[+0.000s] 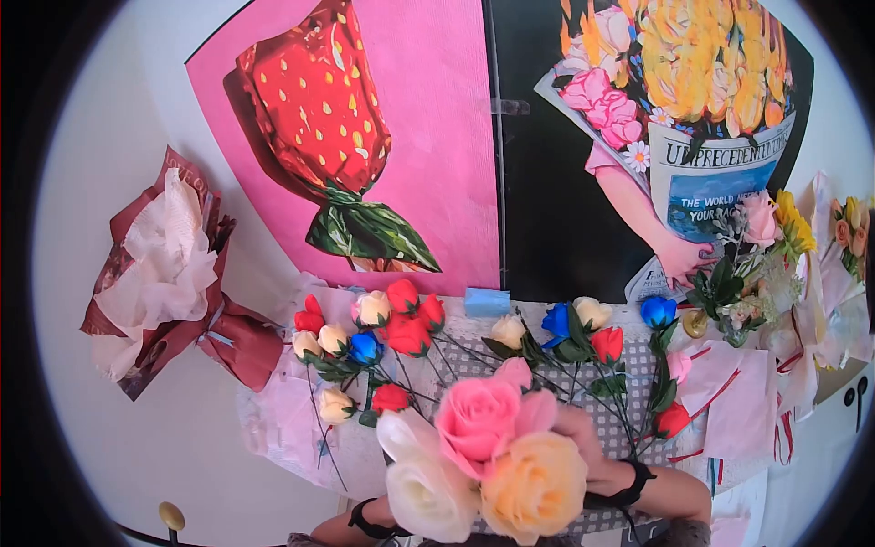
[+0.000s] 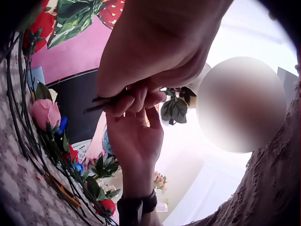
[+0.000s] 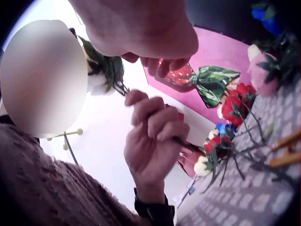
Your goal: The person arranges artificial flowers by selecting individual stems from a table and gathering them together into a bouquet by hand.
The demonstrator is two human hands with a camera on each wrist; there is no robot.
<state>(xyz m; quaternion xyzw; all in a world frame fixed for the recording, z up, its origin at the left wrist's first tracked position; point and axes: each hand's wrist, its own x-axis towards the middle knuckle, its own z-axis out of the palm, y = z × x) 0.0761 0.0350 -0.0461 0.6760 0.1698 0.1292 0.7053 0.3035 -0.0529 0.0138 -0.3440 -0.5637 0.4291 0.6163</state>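
Note:
Close below the head camera is a bunch of large artificial roses: a pink rose [image 1: 478, 424], a white rose [image 1: 424, 479] and a peach rose [image 1: 533, 483]. My left hand [image 3: 155, 134] is curled round their thin dark stems [image 3: 121, 88], under the leaves [image 3: 113, 70]. The blooms cover that hand in the head view. My right hand [image 1: 581, 439] is at the right side of the blooms, just above the left hand's grip. Its fingers hang loosely bent in the right wrist view, with no stem visible in them.
Red, cream and blue roses [image 1: 406, 333] lie along the checked tablecloth [image 1: 474, 365]. Pink paper sheets [image 1: 743, 401] and a mixed bouquet [image 1: 752, 246] are at the right. A wrapped bouquet [image 1: 173, 273] hangs at the left wall. Orange-handled scissors [image 3: 287, 150] rest on the cloth.

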